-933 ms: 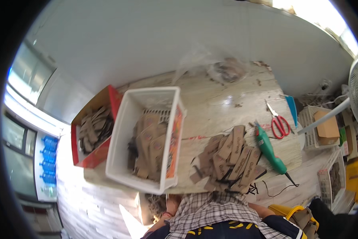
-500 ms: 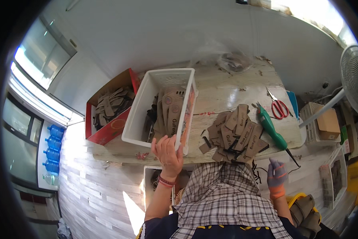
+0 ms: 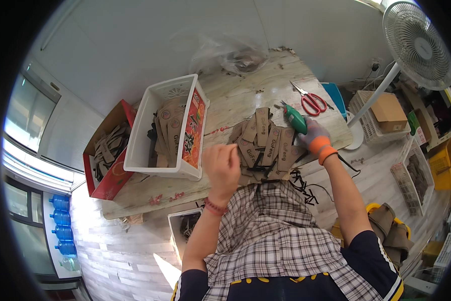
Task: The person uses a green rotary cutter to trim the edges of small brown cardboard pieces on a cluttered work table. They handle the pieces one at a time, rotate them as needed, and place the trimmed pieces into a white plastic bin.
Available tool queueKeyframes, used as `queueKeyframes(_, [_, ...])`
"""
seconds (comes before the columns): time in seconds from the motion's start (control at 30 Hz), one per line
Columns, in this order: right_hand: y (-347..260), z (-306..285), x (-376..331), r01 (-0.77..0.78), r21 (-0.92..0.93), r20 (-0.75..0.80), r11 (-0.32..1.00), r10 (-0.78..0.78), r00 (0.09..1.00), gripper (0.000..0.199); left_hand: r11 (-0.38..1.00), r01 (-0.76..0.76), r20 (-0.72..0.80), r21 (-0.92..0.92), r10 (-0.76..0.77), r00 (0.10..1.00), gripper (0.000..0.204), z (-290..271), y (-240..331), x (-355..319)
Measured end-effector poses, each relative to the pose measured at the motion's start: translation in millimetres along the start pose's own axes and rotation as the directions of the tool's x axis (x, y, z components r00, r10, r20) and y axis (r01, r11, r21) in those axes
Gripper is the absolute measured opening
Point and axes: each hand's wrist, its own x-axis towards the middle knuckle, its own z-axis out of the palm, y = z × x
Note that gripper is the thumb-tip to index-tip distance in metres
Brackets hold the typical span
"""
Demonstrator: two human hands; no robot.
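Table [image 3: 245,95], pale marbled top, taken as landmark for all places

Right hand [image 3: 313,136]: gloved, grey with orange cuff, closed around the handle of a green handheld tool [image 3: 295,118] at the table's right front part, tool tip pointing away from the person

Left hand [image 3: 223,165]: bare, red band at the wrist, fingers curled inward over the table's front edge; whether it holds anything cannot be told

Pile of brown cardboard tags [image 3: 265,138]: spread on the table between the two hands, just beside the green tool, black cords [image 3: 258,165] lying among them

White plastic crate [image 3: 160,128]: on the table's left part, holding more cardboard tags upright

Red cardboard box [image 3: 110,150]: at the table's left end, touching the crate, tags inside

Red-handled scissors [image 3: 312,102]: on the table's right rear, apart from the tool

Clear plastic bag [image 3: 233,55]: on the table's far end

Standing fan [image 3: 416,42]: on the floor beyond the table's right side
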Motion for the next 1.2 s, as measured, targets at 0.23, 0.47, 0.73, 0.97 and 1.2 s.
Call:
queueKeyframes(0.23, [38.8, -14.6, -41.6, -0.030, 0.510, -0.132, 0.860, 0.113, 0.985, 0.067, 0.999, 0.046, 0.391, -0.016, -0.036, 0.920, 0.020, 131.1, 39.7, 1.5])
queueKeyframes(0.47, [45.5, 9.9, -125.0, -0.184, 0.936, 0.114, 0.299, 0.240, 0.964, 0.046, 0.980, 0.197, 0.404, 0.029, -0.192, 0.895, 0.042, 173.7, 37.9, -5.2])
queueKeyframes(0.73, [24.0, 8.1, -157.6, -0.167, 0.962, 0.093, 0.217, 0.313, 0.945, 0.040, 0.993, 0.119, 0.408, -0.004, -0.107, 0.907, 0.036, 180.6, 37.5, 8.0])
queueKeyframes(0.97, [29.9, 12.0, -166.8, -0.183, 0.961, 0.095, 0.209, 0.373, 0.923, 0.040, 0.998, 0.047, 0.470, -0.045, -0.020, 0.882, 0.038, 181.6, 39.7, 7.4])
queueKeyframes(1.2, [21.4, 8.9, -168.7, -0.186, 0.955, 0.092, 0.229, 0.368, 0.925, 0.040, 0.890, 0.255, 0.299, -0.379, -0.143, 0.943, 0.034, 181.3, 29.5, 4.8])
